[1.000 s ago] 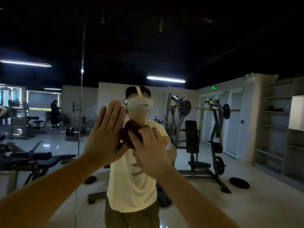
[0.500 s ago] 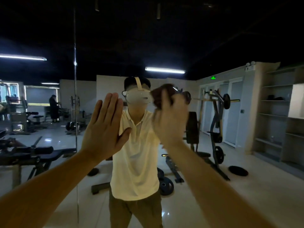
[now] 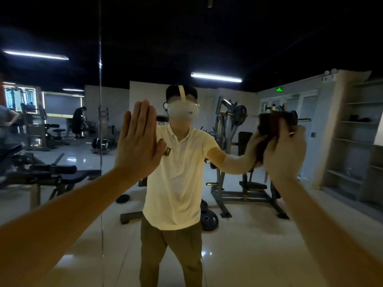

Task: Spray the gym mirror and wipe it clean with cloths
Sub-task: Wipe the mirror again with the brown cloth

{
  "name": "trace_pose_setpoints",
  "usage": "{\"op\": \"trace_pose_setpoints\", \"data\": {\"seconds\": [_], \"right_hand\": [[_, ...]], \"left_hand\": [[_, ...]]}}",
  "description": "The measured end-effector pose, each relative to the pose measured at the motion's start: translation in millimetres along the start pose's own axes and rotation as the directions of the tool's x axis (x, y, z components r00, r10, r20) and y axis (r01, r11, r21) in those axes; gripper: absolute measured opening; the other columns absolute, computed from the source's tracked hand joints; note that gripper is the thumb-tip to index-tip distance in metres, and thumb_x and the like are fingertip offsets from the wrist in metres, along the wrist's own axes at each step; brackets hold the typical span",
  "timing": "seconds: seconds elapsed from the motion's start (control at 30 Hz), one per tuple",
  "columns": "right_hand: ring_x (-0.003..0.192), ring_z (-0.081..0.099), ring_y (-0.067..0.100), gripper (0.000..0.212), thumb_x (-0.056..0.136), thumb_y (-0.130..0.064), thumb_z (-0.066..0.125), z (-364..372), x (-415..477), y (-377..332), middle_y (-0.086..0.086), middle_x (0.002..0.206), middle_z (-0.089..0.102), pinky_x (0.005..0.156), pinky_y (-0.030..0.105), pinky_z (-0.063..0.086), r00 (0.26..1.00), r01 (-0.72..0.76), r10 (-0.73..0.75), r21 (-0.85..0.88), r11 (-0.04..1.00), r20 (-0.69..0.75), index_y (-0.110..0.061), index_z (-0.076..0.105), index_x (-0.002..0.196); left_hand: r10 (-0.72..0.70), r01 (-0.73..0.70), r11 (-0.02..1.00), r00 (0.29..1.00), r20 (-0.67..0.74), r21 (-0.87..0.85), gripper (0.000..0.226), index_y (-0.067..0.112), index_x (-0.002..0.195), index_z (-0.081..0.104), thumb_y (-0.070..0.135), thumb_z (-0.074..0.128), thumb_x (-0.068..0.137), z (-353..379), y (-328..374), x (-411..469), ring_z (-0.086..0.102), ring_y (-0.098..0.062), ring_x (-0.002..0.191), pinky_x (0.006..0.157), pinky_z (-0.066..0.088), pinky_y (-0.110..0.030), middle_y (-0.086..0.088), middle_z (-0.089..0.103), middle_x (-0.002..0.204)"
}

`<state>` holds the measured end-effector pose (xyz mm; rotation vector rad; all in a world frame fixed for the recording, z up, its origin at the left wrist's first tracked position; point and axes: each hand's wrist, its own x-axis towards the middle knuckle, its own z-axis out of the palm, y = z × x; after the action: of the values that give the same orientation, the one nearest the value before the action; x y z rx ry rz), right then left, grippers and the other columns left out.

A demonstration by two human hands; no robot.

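Glass of the mirror [image 3: 259, 48] fills the whole view. A vertical seam [image 3: 100, 100] between two panels runs down it on the 9 o'clock side. The left hand [image 3: 137, 141], a little toward 9 o'clock from the middle, lies flat on the glass. Its fingers are straight and close together, and it holds nothing. The right hand [image 3: 285, 154], at 3 o'clock, has its fingers curled round a dark brown cloth [image 3: 269, 125] and presses it against the mirror. The cloth shows above the knuckles and touches its own reflection. The two forearms come in from 7 and 5 o'clock and cover the lower corners.

Between the hands the reflection shows the person in a cream polo shirt and a white headset [image 3: 183, 110]. Behind, at 2 o'clock, stands a weight machine [image 3: 228, 125], partly hidden by the right hand and the cloth. Dark weight plates [image 3: 209, 220] lie on the pale tiled floor near 5 o'clock. Open shelves [image 3: 356, 131] stand at the 3 o'clock edge and a black bench [image 3: 68, 175] at 8 o'clock. Another person [image 3: 78, 123] bends over far back at 10 o'clock. A tube lamp [image 3: 215, 77] glows at 1 o'clock.

A small dark badge [image 3: 167, 151] sits on the chest of the shirt, too small to read. A green lit sign [image 3: 279, 89] hangs over the doors at 2 o'clock, and its marks cannot be read.
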<state>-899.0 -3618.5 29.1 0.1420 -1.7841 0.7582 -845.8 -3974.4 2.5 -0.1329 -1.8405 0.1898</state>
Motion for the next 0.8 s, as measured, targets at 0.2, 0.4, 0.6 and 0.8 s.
{"op": "trace_pose_setpoints", "data": {"seconds": [0.2, 0.4, 0.6, 0.8], "right_hand": [[0.108, 0.059, 0.036, 0.053, 0.096, -0.034, 0.036, 51.4, -60.6, -46.2, 0.024, 0.13, 0.054, 0.093, 0.045, 0.052, 0.998, 0.022, -0.02, 0.022, 1.0, -0.06, -0.01, 0.05, 0.142], [0.108, 0.058, 0.03, 0.028, 0.104, -0.024, 0.048, 98.9, -194.4, -67.9, 0.009, 0.122, 0.048, 0.096, 0.049, 0.048, 0.853, 0.474, -0.507, 0.225, 0.851, 0.123, -0.019, 0.051, 0.132], [0.102, 0.058, 0.027, 0.028, 0.096, -0.026, 0.061, 57.6, -181.8, 42.5, 0.011, 0.111, 0.064, 0.088, 0.051, 0.056, 0.75, 0.582, -0.567, 0.066, 0.811, 0.34, -0.018, 0.063, 0.123], [0.096, 0.058, 0.044, 0.044, 0.092, -0.005, 0.056, 33.9, -156.6, 97.3, 0.032, 0.125, 0.051, 0.076, 0.051, 0.055, 0.987, -0.16, 0.162, -0.091, 0.983, 0.007, -0.004, 0.045, 0.134]], "left_hand": [[0.016, -0.016, 0.997, 1.0, 0.002, -0.079, 0.081, -0.005, 0.162, 0.017, 0.034, 0.055, 0.103, 9.1, 33.6, -54.7, 0.007, -0.037, 0.161, 0.128, 0.013, -0.06, -0.024, 0.008, 0.172], [0.007, -0.003, 0.989, 1.0, 0.024, -0.15, 0.073, -0.007, 0.16, 0.025, 0.032, 0.048, 0.102, 37.8, 51.5, -113.3, 0.016, -0.044, 0.158, 0.123, 0.019, -0.069, -0.027, 0.017, 0.17], [0.043, -0.041, 0.997, 0.999, 0.024, -0.062, 0.08, -0.006, 0.162, 0.018, 0.043, 0.043, 0.103, 51.1, 44.2, -121.4, 0.014, -0.045, 0.158, 0.125, 0.016, -0.067, -0.029, 0.012, 0.169], [0.049, -0.048, 0.997, 0.999, 0.011, -0.064, 0.079, -0.006, 0.161, 0.021, 0.043, 0.044, 0.104, 52.7, 41.9, -119.7, 0.016, -0.046, 0.157, 0.124, 0.018, -0.067, -0.029, 0.013, 0.169]]}}
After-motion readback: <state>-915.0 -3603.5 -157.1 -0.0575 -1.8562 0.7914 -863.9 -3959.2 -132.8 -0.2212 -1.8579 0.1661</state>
